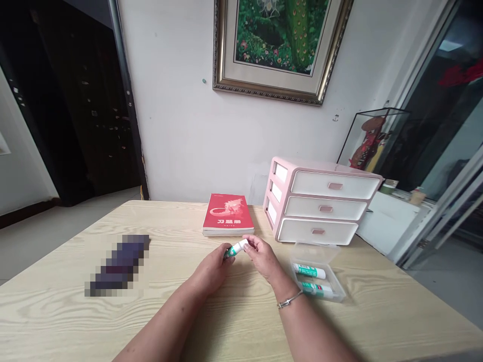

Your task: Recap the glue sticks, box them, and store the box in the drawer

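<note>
A green and white glue stick is held tilted between both hands, just in front of a red book. My left hand is closed round its green body. The fingers of my right hand pinch the white cap end. To the right, beside my right wrist, a clear plastic box stands with its lid raised at the back. Two more glue sticks lie in it: one toward the back and one nearer the front, partly hidden by my forearm.
A pink and white three-drawer organizer stands behind the box, drawers closed. A blurred dark oblong thing lies at the left of the wooden table. The wall with a framed picture rises behind.
</note>
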Demonstrator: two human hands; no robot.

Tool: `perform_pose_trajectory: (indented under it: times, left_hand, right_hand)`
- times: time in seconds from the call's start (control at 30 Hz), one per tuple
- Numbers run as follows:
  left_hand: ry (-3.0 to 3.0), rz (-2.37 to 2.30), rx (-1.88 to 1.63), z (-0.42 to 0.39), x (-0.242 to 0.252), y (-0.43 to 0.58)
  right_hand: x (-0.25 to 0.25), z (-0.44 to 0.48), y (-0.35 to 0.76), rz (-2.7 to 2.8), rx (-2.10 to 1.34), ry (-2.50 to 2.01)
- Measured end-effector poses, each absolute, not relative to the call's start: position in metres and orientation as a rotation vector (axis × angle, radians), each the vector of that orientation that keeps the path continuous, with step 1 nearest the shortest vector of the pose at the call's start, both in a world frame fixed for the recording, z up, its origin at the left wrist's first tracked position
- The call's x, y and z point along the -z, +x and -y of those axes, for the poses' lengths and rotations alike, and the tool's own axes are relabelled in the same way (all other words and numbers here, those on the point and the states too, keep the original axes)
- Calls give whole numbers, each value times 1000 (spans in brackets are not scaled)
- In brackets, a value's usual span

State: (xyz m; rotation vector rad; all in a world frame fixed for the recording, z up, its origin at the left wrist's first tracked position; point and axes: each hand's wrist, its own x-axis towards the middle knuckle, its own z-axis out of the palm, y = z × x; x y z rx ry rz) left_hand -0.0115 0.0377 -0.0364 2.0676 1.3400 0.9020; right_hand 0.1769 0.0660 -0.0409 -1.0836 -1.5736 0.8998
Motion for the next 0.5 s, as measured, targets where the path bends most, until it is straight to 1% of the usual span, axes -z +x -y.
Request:
perform_pose_trajectory:
  times: [0.27, 0.5]
  left_hand:
    - [1961, -1102, -878, -36, 26, -18]
    - [1909, -1039, -752, -29, 16, -21]
  right_hand:
    - [31, -55, 180, 1722, -887, -936]
    - [29, -52, 180, 1766, -880, -938]
